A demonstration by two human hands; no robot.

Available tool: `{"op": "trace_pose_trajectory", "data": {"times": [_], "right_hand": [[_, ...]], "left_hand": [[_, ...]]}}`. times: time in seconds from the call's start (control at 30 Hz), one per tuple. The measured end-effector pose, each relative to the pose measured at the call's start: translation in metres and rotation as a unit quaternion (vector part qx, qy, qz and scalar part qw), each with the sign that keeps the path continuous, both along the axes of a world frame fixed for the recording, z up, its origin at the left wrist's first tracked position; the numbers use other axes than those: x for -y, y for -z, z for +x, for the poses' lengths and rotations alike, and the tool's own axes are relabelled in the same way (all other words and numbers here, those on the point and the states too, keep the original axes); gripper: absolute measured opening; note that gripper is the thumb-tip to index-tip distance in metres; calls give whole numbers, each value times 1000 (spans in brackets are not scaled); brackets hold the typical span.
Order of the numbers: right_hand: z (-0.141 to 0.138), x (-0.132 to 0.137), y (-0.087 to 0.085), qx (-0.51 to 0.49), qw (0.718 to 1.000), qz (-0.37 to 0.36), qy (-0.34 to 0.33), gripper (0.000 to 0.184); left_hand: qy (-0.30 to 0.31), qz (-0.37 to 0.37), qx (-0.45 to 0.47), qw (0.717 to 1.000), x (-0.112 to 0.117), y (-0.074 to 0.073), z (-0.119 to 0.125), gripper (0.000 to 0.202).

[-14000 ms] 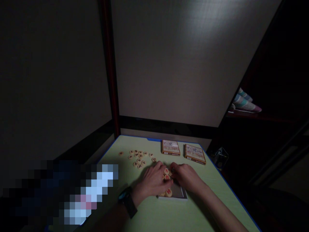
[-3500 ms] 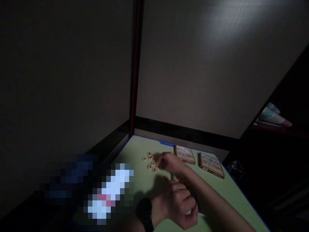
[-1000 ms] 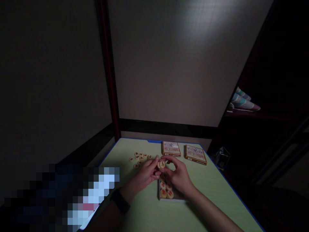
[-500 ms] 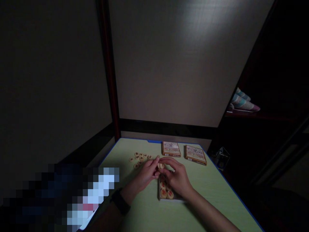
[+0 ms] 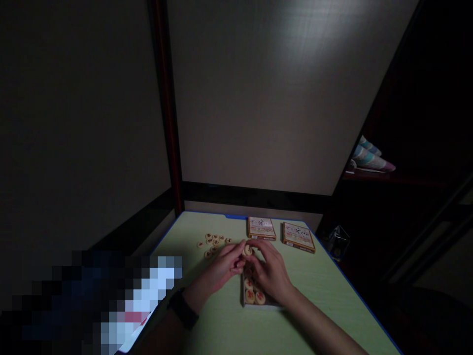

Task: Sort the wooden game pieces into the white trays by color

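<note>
Both hands pinch one round piece (image 5: 248,250) over the tray (image 5: 258,306).
Fingertips of left hand (image 5: 221,268) and right hand (image 5: 269,275) are closed on the pale disc from either side, holding it just above the tray's far end. Red-marked pieces (image 5: 254,295) lie in the tray. Loose pieces (image 5: 213,241) sit just to the left on the green table (image 5: 332,301). Two flat boxes (image 5: 261,228) lie beyond.

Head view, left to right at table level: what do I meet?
Scattered pale round wooden pieces, left hand, pale round disc held at both hands' fingertips, right hand, rightmost orange-edged flat box, clear glass container.
</note>
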State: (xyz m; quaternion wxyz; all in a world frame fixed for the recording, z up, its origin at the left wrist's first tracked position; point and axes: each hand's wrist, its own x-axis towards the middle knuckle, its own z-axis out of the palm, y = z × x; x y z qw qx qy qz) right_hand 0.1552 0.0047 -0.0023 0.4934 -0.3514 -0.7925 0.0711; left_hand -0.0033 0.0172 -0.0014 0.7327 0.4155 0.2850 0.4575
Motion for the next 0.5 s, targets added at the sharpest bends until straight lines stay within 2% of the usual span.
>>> {"op": "trace_pose_trajectory", "data": {"times": [0.2, 0.4, 0.5], "right_hand": [[-2, 3, -2, -27, 999, -23, 17, 20], [-5, 4, -4, -18, 999, 43, 15, 15], [0, 2, -10, 2, 999, 40, 10, 17]], "left_hand": [[-4, 29, -5, 1000, 0, 1, 0, 45], [5, 56, -40, 998, 2, -1, 0, 52], [6, 62, -59, 996, 1, 1, -2, 53]]}}
